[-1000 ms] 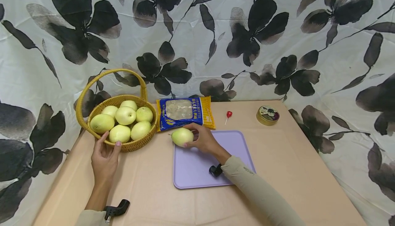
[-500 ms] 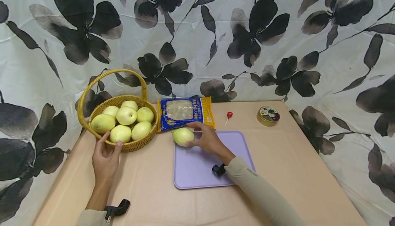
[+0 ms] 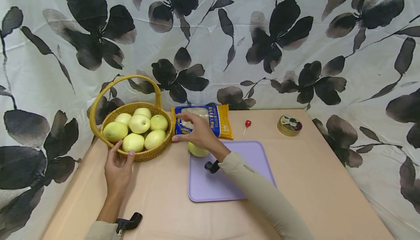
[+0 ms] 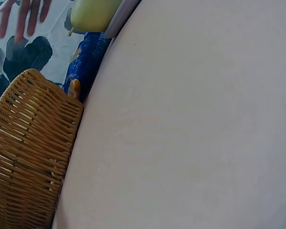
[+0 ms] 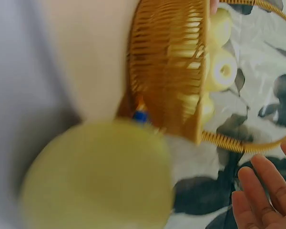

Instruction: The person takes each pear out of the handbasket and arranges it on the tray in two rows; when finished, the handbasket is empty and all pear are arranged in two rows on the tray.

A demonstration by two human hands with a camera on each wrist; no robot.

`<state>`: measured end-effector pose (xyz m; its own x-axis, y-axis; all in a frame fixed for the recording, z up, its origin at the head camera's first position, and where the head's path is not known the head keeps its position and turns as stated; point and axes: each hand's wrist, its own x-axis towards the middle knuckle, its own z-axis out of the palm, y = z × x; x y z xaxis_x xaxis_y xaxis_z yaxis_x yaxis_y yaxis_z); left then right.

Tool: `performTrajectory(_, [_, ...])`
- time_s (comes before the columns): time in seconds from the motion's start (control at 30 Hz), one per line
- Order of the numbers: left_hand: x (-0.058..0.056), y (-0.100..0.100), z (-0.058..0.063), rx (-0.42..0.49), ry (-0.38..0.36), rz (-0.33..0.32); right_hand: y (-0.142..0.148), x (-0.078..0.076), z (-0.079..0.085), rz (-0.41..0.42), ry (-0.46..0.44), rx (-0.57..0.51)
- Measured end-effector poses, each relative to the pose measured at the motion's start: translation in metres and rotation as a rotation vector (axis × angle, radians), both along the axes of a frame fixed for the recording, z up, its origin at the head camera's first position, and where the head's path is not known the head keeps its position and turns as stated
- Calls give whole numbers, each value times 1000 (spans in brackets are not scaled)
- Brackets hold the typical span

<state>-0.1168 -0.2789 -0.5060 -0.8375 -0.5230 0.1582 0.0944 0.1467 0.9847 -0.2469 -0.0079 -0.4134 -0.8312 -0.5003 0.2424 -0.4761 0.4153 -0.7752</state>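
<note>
A yellow wicker basket (image 3: 154, 155) full of pale green pears (image 3: 139, 124) stands on the left of the table. My left hand (image 3: 119, 172) touches the basket's front rim, thumb and index finger spread. One pear (image 3: 198, 150) lies at the far left corner of a lilac tray (image 3: 226, 187); the right wrist view has it large and blurred. Above this pear my right hand (image 3: 197, 130) is held with thumb and fingers apart, nothing between them, pointing at the basket. In the right wrist view its fingers (image 5: 262, 191) are loosely extended.
Behind the tray lies a blue and yellow pasta packet (image 3: 214, 121), partly covered by my right hand. A red lollipop (image 3: 247, 124) and a round gold tin (image 3: 289, 125) lie farther right. A flower-print cloth (image 3: 229, 47) hangs behind the table.
My right hand has let go of the pear on the tray and moved left towards the basket. The left hand stays at the basket rim. The head view has shifted slightly.
</note>
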Motion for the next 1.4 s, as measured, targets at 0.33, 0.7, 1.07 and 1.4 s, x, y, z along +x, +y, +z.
performTrajectory(0.33, [-2,5,2,52,12,-12,-66,-10,10,65,84,-18])
performTrajectory(0.7, [1,6,4,9,-13,-7,-120,-25,7,45,87,145])
performTrajectory(1.07, [1,6,3,37,0,-13,-148,-32,-6,-27,171,354])
performTrajectory(1.4, [3,3,2,41,18,-4,-157,-30,-7,-44,195,374])
